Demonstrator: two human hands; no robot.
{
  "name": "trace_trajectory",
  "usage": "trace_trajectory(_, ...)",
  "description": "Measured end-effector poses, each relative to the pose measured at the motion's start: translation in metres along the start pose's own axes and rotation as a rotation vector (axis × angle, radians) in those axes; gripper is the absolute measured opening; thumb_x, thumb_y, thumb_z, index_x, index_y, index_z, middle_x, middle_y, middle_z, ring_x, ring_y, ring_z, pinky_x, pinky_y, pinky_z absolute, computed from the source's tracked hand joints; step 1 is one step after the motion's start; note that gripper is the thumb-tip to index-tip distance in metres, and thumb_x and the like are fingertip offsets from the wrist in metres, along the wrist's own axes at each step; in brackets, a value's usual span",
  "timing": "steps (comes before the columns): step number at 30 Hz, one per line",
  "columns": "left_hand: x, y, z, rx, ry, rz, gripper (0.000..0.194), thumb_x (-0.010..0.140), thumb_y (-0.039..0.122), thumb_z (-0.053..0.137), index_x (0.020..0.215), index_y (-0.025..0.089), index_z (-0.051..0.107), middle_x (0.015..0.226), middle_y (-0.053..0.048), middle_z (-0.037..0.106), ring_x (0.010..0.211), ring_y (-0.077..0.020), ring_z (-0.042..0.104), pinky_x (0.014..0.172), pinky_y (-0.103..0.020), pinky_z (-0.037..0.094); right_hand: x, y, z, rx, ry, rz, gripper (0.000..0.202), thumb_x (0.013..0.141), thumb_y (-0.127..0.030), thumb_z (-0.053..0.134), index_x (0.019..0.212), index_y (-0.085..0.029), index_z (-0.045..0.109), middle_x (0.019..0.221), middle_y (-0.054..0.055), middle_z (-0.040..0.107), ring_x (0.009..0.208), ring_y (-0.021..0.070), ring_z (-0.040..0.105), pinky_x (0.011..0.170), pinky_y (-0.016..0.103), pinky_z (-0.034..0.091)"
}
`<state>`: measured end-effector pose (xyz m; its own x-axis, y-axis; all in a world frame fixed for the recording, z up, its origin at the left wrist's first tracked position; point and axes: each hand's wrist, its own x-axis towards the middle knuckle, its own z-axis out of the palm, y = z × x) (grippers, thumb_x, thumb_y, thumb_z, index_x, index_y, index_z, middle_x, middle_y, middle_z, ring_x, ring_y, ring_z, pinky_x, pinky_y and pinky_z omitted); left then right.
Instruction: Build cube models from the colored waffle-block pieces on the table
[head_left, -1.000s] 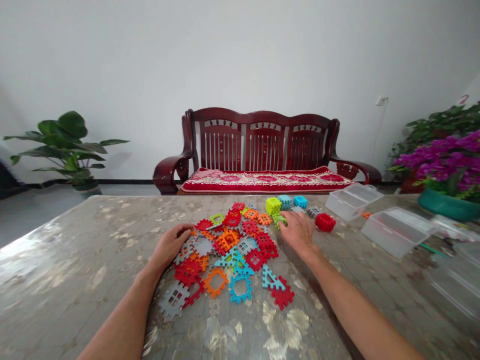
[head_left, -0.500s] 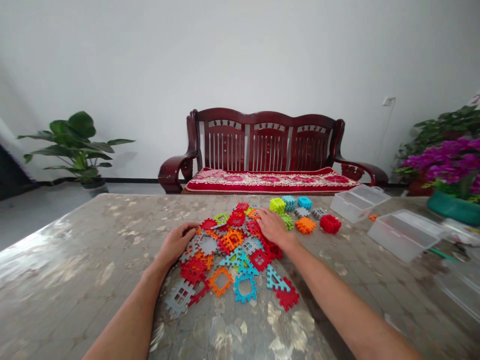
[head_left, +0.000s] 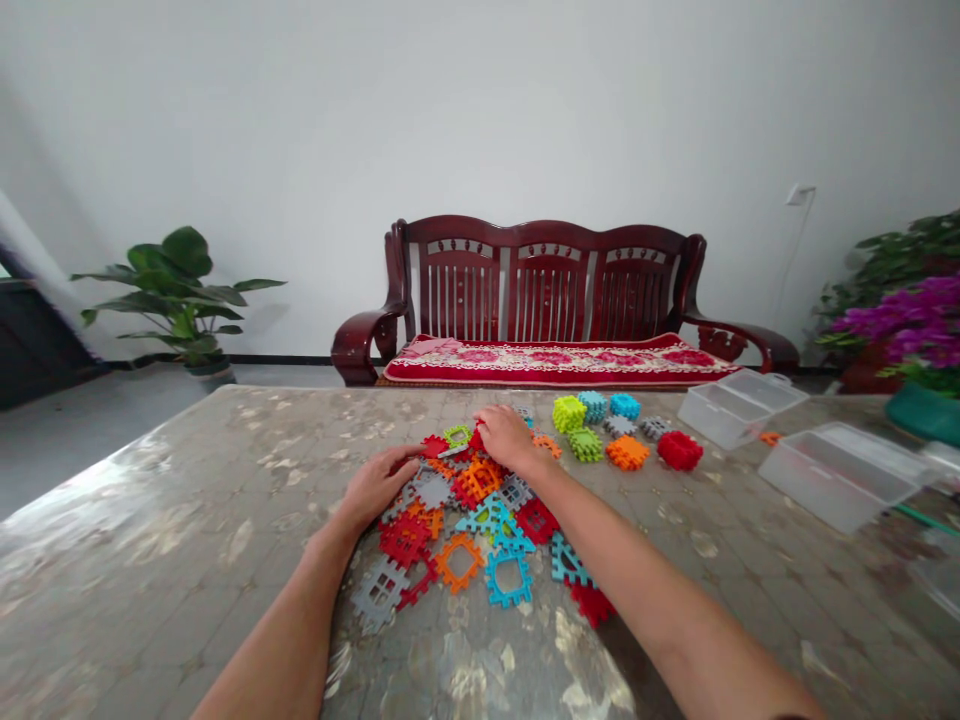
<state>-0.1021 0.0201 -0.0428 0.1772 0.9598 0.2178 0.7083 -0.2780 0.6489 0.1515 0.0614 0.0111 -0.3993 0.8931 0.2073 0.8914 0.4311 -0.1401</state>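
Observation:
A loose pile of flat plastic interlocking tiles with notched edges lies in front of me in red, orange, grey, blue and green. My left hand rests at the pile's left edge, fingers stretched out beside a red tile. At the far side of the pile, my right hand has its fingers closed on a red interlocking tile, mostly hidden under them. Closer to me lie a blue frame tile, an orange frame tile and a grey window tile.
Right of the pile stand sorted stacks: lime green, orange and red among them. Two clear plastic boxes are farther right. A wooden bench is behind the patterned table, with plants on both sides.
My right hand has moved left across the far side of the pile and now grips a red tile. My left hand stays at the left edge. The view has turned slightly left.

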Motion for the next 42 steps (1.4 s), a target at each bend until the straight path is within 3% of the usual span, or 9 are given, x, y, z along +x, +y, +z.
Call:
trace_trajectory(5,-0.001,0.000,0.001,0.022,-0.041,0.075,0.045,0.090,0.050,0.048,0.119,0.027,0.073,0.124,-0.005,0.072,0.116,-0.0265,0.062,0.110,-0.041,0.041,0.035,-0.019,0.011,-0.028,-0.090,-0.038,0.035,0.090,-0.013,0.048,0.117,-0.021,0.070,0.123,0.009,0.070,0.114,0.0232,0.061,0.095,0.033,0.045)
trace_trajectory(12,-0.001,-0.002,0.002,0.027,-0.044,0.086,0.041,0.091,0.047,0.050,0.119,0.028,0.073,0.125,-0.005,0.072,0.118,-0.0262,0.062,0.109,-0.041,0.042,0.053,-0.025,0.019,-0.085,-0.178,-0.049,0.033,0.085,-0.011,0.058,0.111,-0.025,0.074,0.113,0.009,0.074,0.109,0.0248,0.064,0.091,0.034,0.047)
trace_trajectory(18,-0.002,0.001,0.002,0.033,-0.023,0.084,0.040,0.090,0.045,0.050,0.117,0.026,0.074,0.123,-0.005,0.072,0.116,-0.0263,0.063,0.107,-0.041,0.043,0.056,-0.028,0.019,-0.121,-0.143,-0.089,0.027,0.082,-0.009,0.061,0.100,-0.021,0.078,0.107,0.012,0.074,0.110,0.0259,0.062,0.093,0.033,0.047)
trace_trajectory(23,-0.002,-0.001,0.002,0.027,-0.017,0.062,0.040,0.091,0.043,0.049,0.118,0.025,0.073,0.121,-0.005,0.073,0.114,-0.0253,0.065,0.104,-0.038,0.046,0.048,-0.025,0.000,-0.114,-0.025,-0.119,0.031,0.089,-0.010,0.051,0.107,-0.021,0.074,0.116,0.011,0.068,0.115,0.0238,0.057,0.095,0.032,0.044)
trace_trajectory(28,0.000,-0.006,0.004,0.012,-0.012,0.044,0.041,0.091,0.044,0.049,0.116,0.025,0.074,0.121,-0.005,0.073,0.114,-0.0257,0.065,0.104,-0.038,0.046,0.011,0.002,-0.025,-0.004,0.214,-0.038,0.026,0.090,-0.011,0.051,0.104,-0.022,0.070,0.111,0.006,0.066,0.110,0.0206,0.055,0.093,0.029,0.043)
trace_trajectory(33,0.002,-0.004,0.003,0.010,-0.023,0.044,0.045,0.089,0.047,0.047,0.115,0.023,0.075,0.119,-0.005,0.074,0.113,-0.0261,0.065,0.105,-0.039,0.046,-0.071,0.050,-0.028,0.080,0.404,0.075,0.020,0.087,-0.011,0.054,0.094,-0.023,0.069,0.100,0.005,0.069,0.100,0.0212,0.057,0.090,0.031,0.043)
trace_trajectory(35,0.002,-0.002,0.002,0.009,-0.014,0.026,0.046,0.087,0.049,0.047,0.114,0.023,0.075,0.118,-0.006,0.075,0.112,-0.0269,0.066,0.104,-0.040,0.047,-0.106,0.069,-0.021,0.083,0.419,0.126,0.020,0.084,-0.010,0.055,0.091,-0.023,0.069,0.097,0.004,0.069,0.099,0.0218,0.058,0.089,0.032,0.043)
trace_trajectory(38,0.002,-0.001,0.002,-0.004,0.001,-0.002,0.049,0.085,0.052,0.048,0.113,0.022,0.075,0.117,-0.007,0.075,0.110,-0.0280,0.067,0.102,-0.041,0.048,-0.147,0.092,-0.006,0.124,0.333,0.216,0.027,0.079,-0.005,0.052,0.091,-0.023,0.068,0.098,0.003,0.070,0.098,0.0208,0.061,0.087,0.031,0.045)
trace_trajectory(42,0.002,-0.004,0.001,-0.036,-0.006,-0.003,0.051,0.084,0.055,0.049,0.112,0.022,0.075,0.116,-0.006,0.076,0.109,-0.0277,0.068,0.101,-0.039,0.050,-0.168,0.108,0.004,0.247,0.251,0.402,0.045,0.069,0.001,0.048,0.104,-0.021,0.067,0.104,0.004,0.070,0.093,0.0178,0.065,0.086,0.029,0.048)
